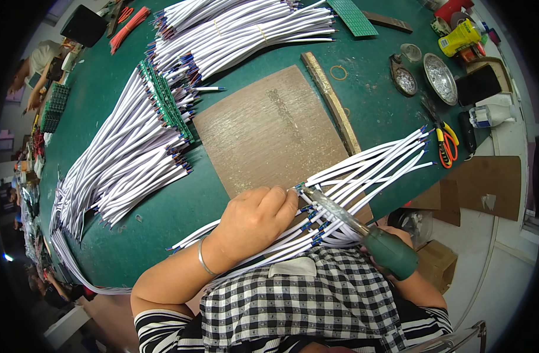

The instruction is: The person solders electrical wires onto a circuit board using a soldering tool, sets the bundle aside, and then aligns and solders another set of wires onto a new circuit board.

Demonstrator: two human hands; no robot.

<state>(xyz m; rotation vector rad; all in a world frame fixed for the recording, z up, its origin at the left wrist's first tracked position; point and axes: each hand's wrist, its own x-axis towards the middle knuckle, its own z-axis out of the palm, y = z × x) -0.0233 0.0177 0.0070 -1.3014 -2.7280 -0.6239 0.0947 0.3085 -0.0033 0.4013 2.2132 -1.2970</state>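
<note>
one tool (368,233), one brown board (251,129), one wooden bar (331,100), two dishes (427,72); the white cables (369,156) are too many to count. some cables fan over the board's near right corner, by the checked apron (299,300). the left hand (254,217) is curled at these, fingertips hidden, so its pinch i cannot tell. the right hand (400,235), partly hidden, wraps the tool's green handle.
</note>
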